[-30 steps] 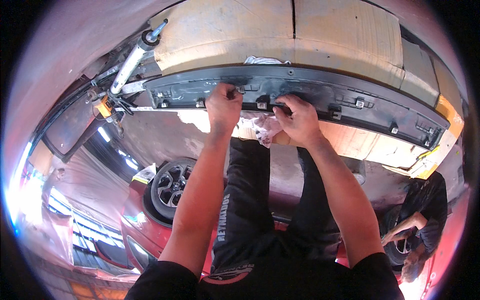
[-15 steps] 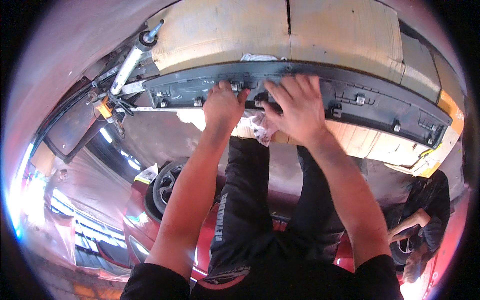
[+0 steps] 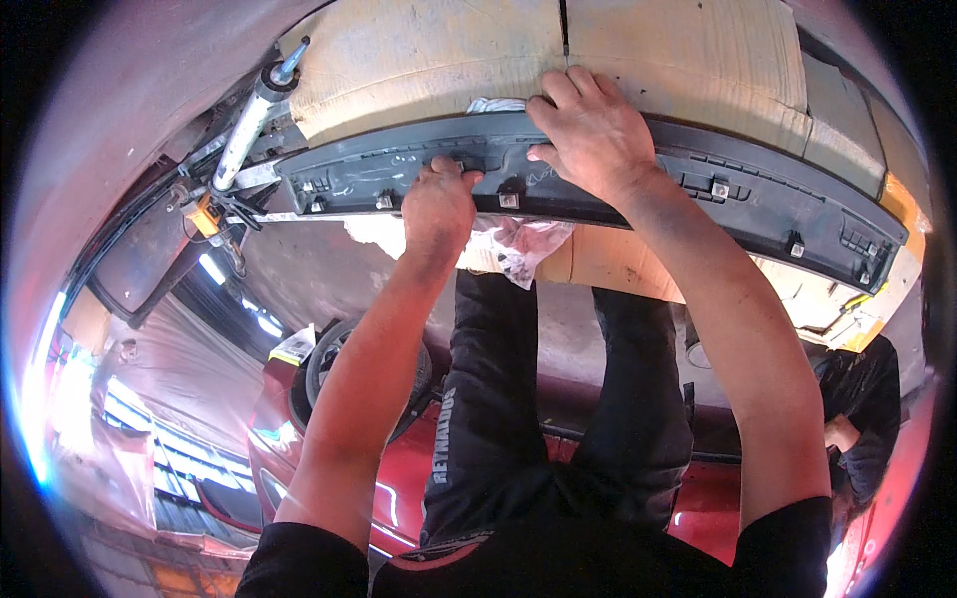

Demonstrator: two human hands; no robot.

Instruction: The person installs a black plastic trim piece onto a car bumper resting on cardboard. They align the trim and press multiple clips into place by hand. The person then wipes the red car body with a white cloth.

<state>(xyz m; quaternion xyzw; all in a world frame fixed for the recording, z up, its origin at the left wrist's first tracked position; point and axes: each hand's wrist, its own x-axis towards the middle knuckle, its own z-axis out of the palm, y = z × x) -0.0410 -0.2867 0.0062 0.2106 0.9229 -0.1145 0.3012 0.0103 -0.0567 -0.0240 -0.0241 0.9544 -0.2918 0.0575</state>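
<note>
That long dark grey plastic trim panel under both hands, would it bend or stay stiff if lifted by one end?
The long dark grey plastic trim panel is thin and very long, so it would probably flex and sag. It looks light: the left hand and right hand steady it easily. Its small clips seem breakable.

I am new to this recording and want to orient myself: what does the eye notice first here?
First, the long dark grey plastic trim panel curving across the upper part of the view, lying on a tan cardboard-covered surface. Both bare hands press on it: the left hand at its lower edge, the right hand over its top. Below, a red car body shows.
</note>
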